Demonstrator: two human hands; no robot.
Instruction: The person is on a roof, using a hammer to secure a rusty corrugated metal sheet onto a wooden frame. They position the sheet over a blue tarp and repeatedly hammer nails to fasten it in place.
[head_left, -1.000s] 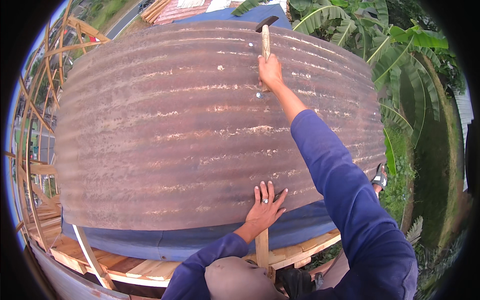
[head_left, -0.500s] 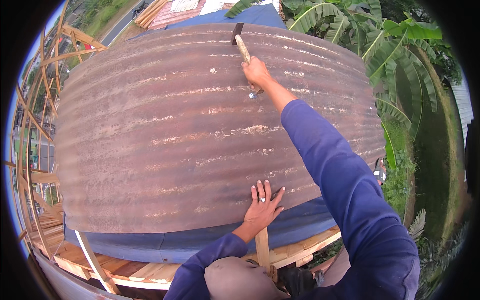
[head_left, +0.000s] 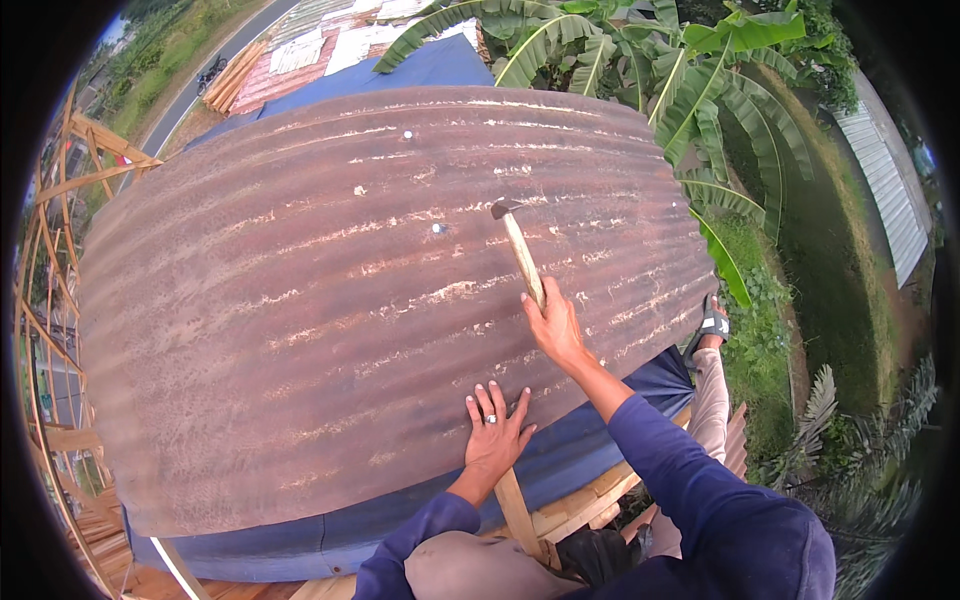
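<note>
A large brown corrugated roofing sheet (head_left: 300,320), worn pale along its ridges, spreads in front of me. My right hand (head_left: 557,325) is closed round the wooden handle of a hammer (head_left: 522,255), whose dark head points away from me over the sheet. Pressed flat near the sheet's close edge, my left hand (head_left: 492,440) has its fingers spread and a ring on one of them. Two shiny round nail heads show on the sheet: a nearer nail (head_left: 437,229) left of the hammer head, and a farther nail (head_left: 407,135).
Blue tarp (head_left: 260,550) shows under the near edge, beside a wooden post (head_left: 515,510). At the right edge rests a foot in a sandal (head_left: 714,322). Timber framing (head_left: 55,300) stands at left; banana leaves (head_left: 690,110) crowd the far right.
My right hand has drawn the hammer back toward me from the sheet's far edge, uncovering the farther nail. My left hand stays flat on the sheet. The view has shifted.
</note>
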